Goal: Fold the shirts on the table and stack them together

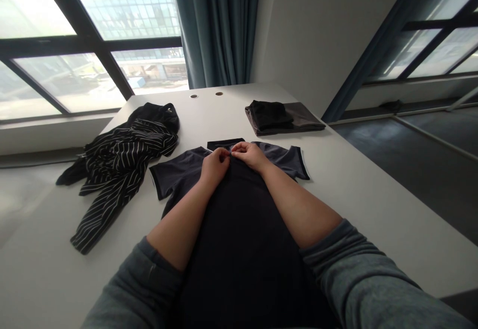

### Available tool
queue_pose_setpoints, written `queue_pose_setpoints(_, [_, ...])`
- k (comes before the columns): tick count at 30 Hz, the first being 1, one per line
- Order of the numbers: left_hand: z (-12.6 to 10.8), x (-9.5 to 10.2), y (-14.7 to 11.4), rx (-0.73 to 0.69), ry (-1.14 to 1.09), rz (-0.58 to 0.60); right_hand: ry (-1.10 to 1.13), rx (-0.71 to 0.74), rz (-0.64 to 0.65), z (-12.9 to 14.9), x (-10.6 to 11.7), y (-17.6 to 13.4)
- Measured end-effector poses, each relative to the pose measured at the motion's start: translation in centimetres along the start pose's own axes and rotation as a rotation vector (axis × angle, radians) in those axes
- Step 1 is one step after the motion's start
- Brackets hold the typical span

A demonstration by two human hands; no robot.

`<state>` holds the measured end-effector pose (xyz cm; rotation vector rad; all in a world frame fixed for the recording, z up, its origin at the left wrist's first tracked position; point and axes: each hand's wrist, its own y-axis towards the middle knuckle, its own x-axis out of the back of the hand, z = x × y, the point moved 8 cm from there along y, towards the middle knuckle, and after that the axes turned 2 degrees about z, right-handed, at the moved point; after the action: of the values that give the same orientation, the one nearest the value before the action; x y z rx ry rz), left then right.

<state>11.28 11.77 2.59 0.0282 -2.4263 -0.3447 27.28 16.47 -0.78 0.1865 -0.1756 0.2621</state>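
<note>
A dark short-sleeved shirt with a black collar lies spread on the white table, collar away from me. Its sleeves have black edges with a thin light trim. My left hand pinches the front of the shirt just below the collar. Close beside it, my right hand also has thumb and fingers together on the front opening at the neck. The fingertips of both hands nearly meet there. Whatever small part lies between them, such as a button, is too small to make out.
Left of the shirt lies a crumpled black garment with white stripes. Folded dark clothes are stacked at the back right of the white table. Behind stand a blue curtain and windows.
</note>
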Motion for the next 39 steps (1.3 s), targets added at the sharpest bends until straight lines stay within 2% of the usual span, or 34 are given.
queue_pose_setpoints(7, [1.2,-0.3,0.5,-0.004,-0.103,-0.010,-0.077,0.047,-0.003,0.9,-0.3,-0.1])
queue_pose_setpoints(18, [1.3,-0.3,0.7,-0.038,-0.198,-0.011,-0.171,0.089,-0.027,1.9,-0.2,-0.4])
queue_pose_setpoints(26, [0.6,0.2,0.4,-0.036,-0.110,-0.015,-0.211,0.134,-0.041,2.2,-0.1,-0.6])
queue_pose_setpoints(35, [2.0,-0.4,0.8,0.096,-0.239,-0.027,-0.178,0.137,-0.012,2.4,-0.5,-0.9])
queue_pose_setpoints(39, [2.7,-1.2,1.0,0.126,-0.358,-0.020,-0.207,0.201,-0.018,3.1,-0.6,-1.0])
